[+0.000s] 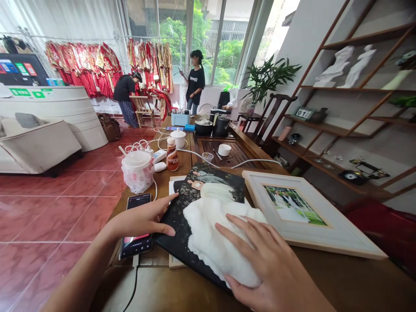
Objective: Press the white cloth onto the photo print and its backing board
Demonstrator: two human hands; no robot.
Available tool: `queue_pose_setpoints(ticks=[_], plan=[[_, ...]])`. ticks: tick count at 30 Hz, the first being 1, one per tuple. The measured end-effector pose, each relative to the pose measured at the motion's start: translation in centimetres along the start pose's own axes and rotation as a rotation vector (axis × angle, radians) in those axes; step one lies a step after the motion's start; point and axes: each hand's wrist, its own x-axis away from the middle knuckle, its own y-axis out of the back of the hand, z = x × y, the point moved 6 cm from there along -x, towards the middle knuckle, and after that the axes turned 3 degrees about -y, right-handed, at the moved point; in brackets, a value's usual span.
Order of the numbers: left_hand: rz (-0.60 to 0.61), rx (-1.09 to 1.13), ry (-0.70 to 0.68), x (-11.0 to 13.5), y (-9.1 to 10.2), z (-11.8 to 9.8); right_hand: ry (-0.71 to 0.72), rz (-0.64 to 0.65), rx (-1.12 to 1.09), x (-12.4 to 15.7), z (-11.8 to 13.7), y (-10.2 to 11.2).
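A dark photo panel (175, 221), printed with a couple in wedding dress, lies tilted on the wooden table. My left hand (143, 221) grips its left edge, thumb on the black surface and index finger stretched along the side; the other fingers are partly hidden. A fluffy white cloth (204, 229) covers the panel's lower right part. Over that cloth my right hand (263, 251) is spread, fingers apart and pressing down, with the thumb at the near side. Beneath the panel, a light wooden frame (175, 261) shows in part.
To the right lies a framed wedding photo (292, 203). A phone (134, 225) with a cable lies left, near a bag-lined white tub (138, 169). Behind are a brown bottle (172, 155), a lidded white cup (178, 138) and a tea tray (208, 147). Two people are farther back.
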Motion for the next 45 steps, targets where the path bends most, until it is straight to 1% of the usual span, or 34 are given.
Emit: queue_pose_setpoints(ticks=[3,7,13,15,18,21,24,27,36,45], plan=[[-0.009,-0.004,-0.025,0.2,0.2,0.2,-0.008,0.044,-0.033,-0.1,-1.0,-0.1],[0.024,-0.066,0.009,0.4,0.6,0.2,0.002,0.084,-0.09,-0.5,-2.1,-0.3],[0.011,-0.106,0.013,0.8,1.2,-0.2,0.06,0.098,-0.16,-1.3,-2.8,-0.7],[-0.021,-0.115,0.055,0.7,1.3,0.0,0.082,0.101,-0.169,-1.5,-2.7,-0.8],[-0.119,-0.17,0.123,0.2,1.1,0.2,0.097,0.108,-0.178,-1.7,-2.6,-1.0],[-0.241,-0.211,0.146,-0.7,0.7,0.1,0.095,0.106,-0.182,-1.7,-2.5,-1.1],[-0.302,-0.229,0.159,-1.6,0.1,0.2,0.101,0.096,-0.179,-1.8,-2.4,-1.1],[-0.329,-0.227,0.154,-2.0,0.0,0.3,0.112,0.083,-0.176,-1.8,-2.4,-1.2],[-0.347,-0.173,0.103,-1.8,0.8,-0.2,0.151,0.047,-0.188,-1.6,-2.5,-1.8],[-0.364,-0.128,0.081,-1.9,0.8,0.1,0.155,0.025,-0.19,-1.6,-2.7,-2.0]])
